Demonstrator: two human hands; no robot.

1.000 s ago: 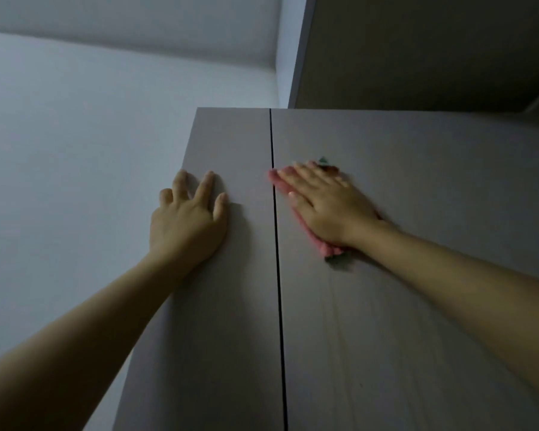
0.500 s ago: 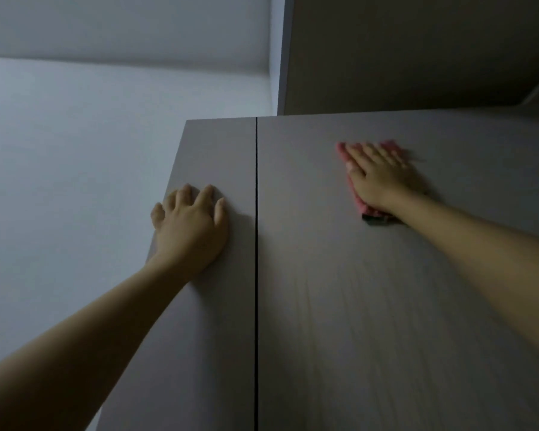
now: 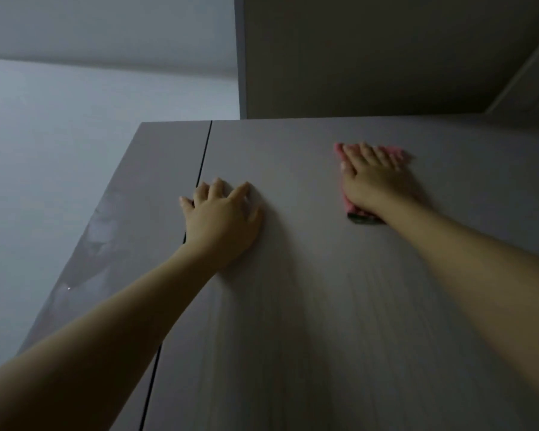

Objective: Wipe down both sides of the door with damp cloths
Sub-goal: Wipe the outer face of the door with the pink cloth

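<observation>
A person's right hand [image 3: 372, 178] presses a pink cloth [image 3: 349, 206] flat against the grey door [image 3: 308, 306], high up near its top edge. Over the past second the cloth has travelled from beside the dark vertical seam [image 3: 204, 157] out across the wide panel to the right and slightly upward. The left hand [image 3: 223, 220] has shifted too: a second ago it lay on the narrow strip [image 3: 156, 188] left of the seam, and it now straddles the seam with most of the palm on the wide panel.

The sweep suggests the upper band of this face is being covered in sideways strokes; the lower part, and the door's other side, look yet to be done.

The right hand is spread, fingers straight and pointing up, palm down on the cloth, whose pink edge shows beyond the fingertips and whose dark-trimmed end shows below the wrist. The left hand holds nothing; its fingers are slightly bent and splayed, braced against the door. Both forearms reach upward from the lower corners.
</observation>
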